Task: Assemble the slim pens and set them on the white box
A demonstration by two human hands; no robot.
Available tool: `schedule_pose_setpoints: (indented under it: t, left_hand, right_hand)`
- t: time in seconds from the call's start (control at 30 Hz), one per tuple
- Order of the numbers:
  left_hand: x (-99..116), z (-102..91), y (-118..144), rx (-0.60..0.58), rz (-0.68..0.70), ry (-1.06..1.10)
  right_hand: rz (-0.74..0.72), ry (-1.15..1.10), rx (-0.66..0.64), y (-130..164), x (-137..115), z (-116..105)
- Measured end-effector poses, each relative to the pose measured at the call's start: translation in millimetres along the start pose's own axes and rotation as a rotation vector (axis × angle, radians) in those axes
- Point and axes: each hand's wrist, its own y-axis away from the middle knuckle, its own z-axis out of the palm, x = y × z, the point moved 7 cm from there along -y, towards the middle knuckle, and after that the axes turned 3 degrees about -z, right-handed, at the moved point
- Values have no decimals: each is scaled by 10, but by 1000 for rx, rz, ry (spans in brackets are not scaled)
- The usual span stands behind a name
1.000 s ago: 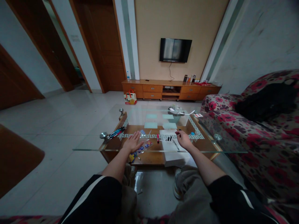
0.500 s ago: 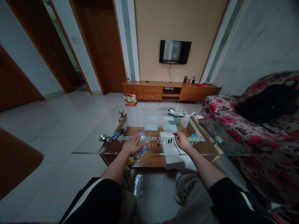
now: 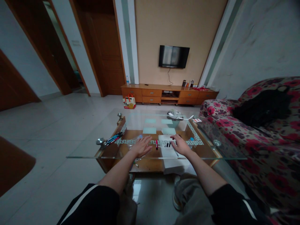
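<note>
1. Glass table [image 3: 112,154] carries both hands near its front edge.
2. Left hand [image 3: 141,147] lies flat, fingers spread, on a clear plastic packet [image 3: 134,141].
3. Right hand [image 3: 179,145] rests fingers loosely spread on white paper [image 3: 167,147], beside black caps [image 3: 168,144] and a red marker [image 3: 156,144].

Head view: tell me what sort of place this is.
Most likely a home living room: a wall-mounted television above a low wooden cabinet, a flowered sofa, and a glass coffee table.
</note>
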Motion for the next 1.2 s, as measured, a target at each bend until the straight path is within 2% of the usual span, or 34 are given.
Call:
schedule_pose_setpoints:
  t: [0.13,0.23,0.37,0.6,0.8,0.97,1.07,1.2]
  left_hand:
    - [230,73,-150,5,106,92]
    - [314,171,-223,-42,172,118]
    - [326,281,-291,-124,166,121]
    - [297,316,-360,-116,135,172]
    - [260,215,-331,-54,153,182]
    - [214,124,-312,11,175,262]
    - [187,45,-313,91,178,346]
    - [140,-68,-329,222,114,417]
  right_hand:
    - [-72,20,-89,-3,-122,90]
    - [-86,43,-134,-25,-155,198]
    - [-85,69,-185,-67,-163,317]
    - [-43,100,-208,-84,-94,332]
    - [-23,80,-234,-66,8,356]
    - [-40,93,-197,-66,13,313]
    - [-24,95,-189,-60,37,288]
    - [81,92,-220,-31,178,301]
